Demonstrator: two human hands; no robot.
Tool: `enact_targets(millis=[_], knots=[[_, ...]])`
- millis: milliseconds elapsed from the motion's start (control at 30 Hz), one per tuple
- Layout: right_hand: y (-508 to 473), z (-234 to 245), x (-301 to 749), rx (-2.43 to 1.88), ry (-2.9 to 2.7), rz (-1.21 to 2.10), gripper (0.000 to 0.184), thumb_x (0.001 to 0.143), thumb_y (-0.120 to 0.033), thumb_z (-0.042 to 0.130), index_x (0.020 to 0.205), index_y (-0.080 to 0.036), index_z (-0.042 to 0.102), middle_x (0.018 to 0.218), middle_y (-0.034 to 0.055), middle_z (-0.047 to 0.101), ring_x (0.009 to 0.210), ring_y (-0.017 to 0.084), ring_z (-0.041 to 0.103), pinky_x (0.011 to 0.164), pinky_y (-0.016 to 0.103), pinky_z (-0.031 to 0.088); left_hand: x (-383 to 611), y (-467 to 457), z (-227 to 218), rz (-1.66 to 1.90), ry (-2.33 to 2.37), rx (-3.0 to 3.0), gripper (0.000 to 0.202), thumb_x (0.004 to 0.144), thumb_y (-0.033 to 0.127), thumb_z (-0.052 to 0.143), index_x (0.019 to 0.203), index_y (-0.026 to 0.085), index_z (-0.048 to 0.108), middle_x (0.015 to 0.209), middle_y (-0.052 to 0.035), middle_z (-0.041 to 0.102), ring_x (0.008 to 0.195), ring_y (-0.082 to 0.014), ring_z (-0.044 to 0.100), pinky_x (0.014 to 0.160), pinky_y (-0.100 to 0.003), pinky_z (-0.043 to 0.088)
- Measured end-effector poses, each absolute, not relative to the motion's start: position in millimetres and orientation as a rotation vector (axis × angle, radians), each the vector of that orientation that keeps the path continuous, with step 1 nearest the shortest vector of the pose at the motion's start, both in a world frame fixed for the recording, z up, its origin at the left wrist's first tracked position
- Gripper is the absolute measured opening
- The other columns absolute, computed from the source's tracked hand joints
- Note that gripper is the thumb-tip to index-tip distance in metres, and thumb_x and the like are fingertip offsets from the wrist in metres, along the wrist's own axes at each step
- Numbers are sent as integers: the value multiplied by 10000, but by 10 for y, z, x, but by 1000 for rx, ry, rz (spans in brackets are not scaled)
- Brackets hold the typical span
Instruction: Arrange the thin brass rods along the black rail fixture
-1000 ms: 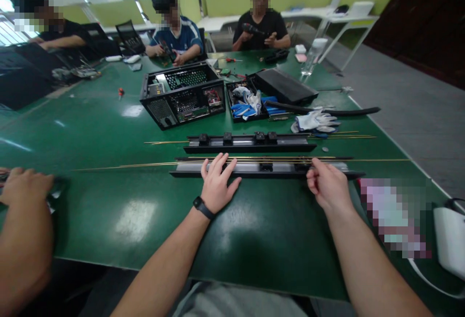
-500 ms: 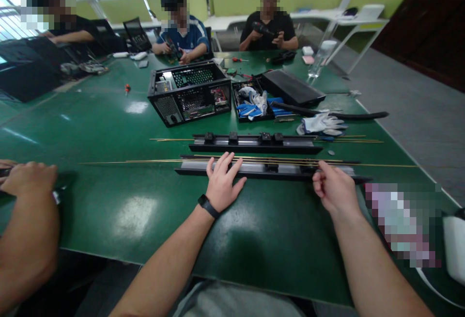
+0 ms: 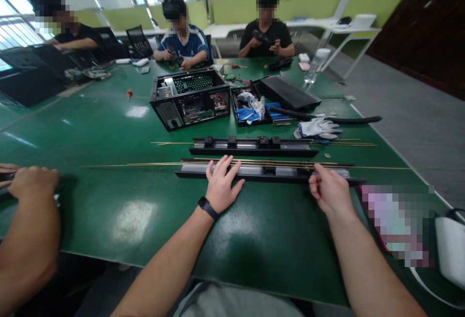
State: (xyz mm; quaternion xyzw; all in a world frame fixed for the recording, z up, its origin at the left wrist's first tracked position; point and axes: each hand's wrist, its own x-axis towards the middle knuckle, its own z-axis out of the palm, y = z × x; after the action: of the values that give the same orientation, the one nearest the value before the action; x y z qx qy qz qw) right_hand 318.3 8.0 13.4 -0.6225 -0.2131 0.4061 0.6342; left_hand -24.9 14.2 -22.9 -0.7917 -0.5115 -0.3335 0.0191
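Observation:
My left hand [image 3: 223, 186], wearing a black wristband, lies with spread fingers over the nearer black-and-silver rail [image 3: 250, 168]. Several thin brass-coloured rods [image 3: 152, 164] run lengthwise along that rail and stick out past both its ends. Near the rail's right part, my right hand [image 3: 331, 188] is closed, thumb and fingers pinched together by the rods; whatever it grips is hidden. Just behind lies a second, similar rail [image 3: 250, 146] with several small black blocks on it and rods reaching out both ways.
Farther back stand an opened computer case [image 3: 192, 108], a black tray [image 3: 250, 119] with gloves, and a dark flat panel [image 3: 286, 93]. A white glove [image 3: 316, 127] lies by a black tube [image 3: 337, 120]. At left is another person's hand [image 3: 34, 181]. Several people sit across the table.
The camera view has tilted and shifted slightly, so the background sits lower. Both hands keep nearly the same places on the nearer rail.

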Motion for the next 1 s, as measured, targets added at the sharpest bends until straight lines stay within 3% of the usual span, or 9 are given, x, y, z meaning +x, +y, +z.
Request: enact_targets(millis=[433,733,1000], knots=[[95,46,3207,-1406,-498,908,665,683,-660,1104,834,-271,586,590,-28,660,362,98,465,289,189,264,-242,171,-324,-1060,-1545,-2427,550,1081,304,868,1625,306,793,1754,-181,742,1688,-406,665,1475,-674,339],[80,29,3222,-1403,-486,916,655,710,-646,1114,876,-261,611,617,-28,676,389,103,508,305,170,267,-234,166,-333,-1076,-1540,-2420,562,1079,302,867,1635,307,786,1763,-182,734,1697,-407,655,1474,-678,337],[24,50,3130,-1420,-496,869,705,711,-735,1105,873,-249,620,653,-19,702,404,92,527,308,158,263,-244,164,-338,-1091,-1515,-2431,567,1088,304,863,1648,290,775,1766,-193,729,1694,-412,657,1472,-677,338]])
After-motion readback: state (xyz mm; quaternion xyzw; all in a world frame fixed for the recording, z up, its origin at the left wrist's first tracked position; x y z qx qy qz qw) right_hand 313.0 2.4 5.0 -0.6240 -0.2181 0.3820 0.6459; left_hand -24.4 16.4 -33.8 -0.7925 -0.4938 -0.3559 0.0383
